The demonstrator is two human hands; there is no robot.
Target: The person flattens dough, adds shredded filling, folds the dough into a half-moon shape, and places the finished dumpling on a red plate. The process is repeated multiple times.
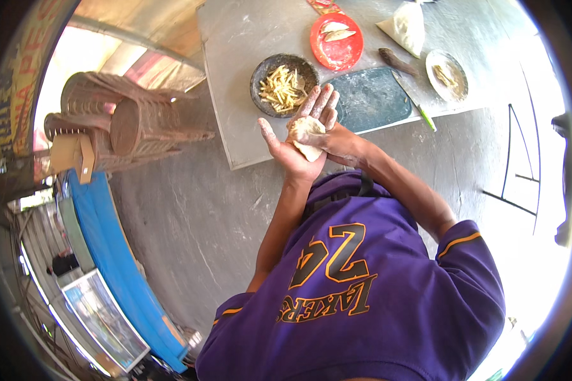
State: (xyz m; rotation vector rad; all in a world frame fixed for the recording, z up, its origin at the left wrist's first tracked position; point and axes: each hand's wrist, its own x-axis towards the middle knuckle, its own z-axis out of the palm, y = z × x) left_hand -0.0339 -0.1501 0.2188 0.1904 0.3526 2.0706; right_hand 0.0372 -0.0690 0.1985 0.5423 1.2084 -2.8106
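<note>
My left hand is palm up with floury fingers spread, and a piece of pale dough rests on it. From the right, my right hand reaches across with its fingers on the dough; their tips are partly hidden. Just beyond my fingers lies a dark green cutting board dusted with flour. A dark stone mortar holds pale cut strips and a spoon. Behind it, a red plate carries two folded dough pieces.
A knife with a green handle lies over the board's right edge. Nearby are a pestle, a plate with floury bits, and a plastic bag of white powder. Stacked brown plastic chairs stand left of the grey table.
</note>
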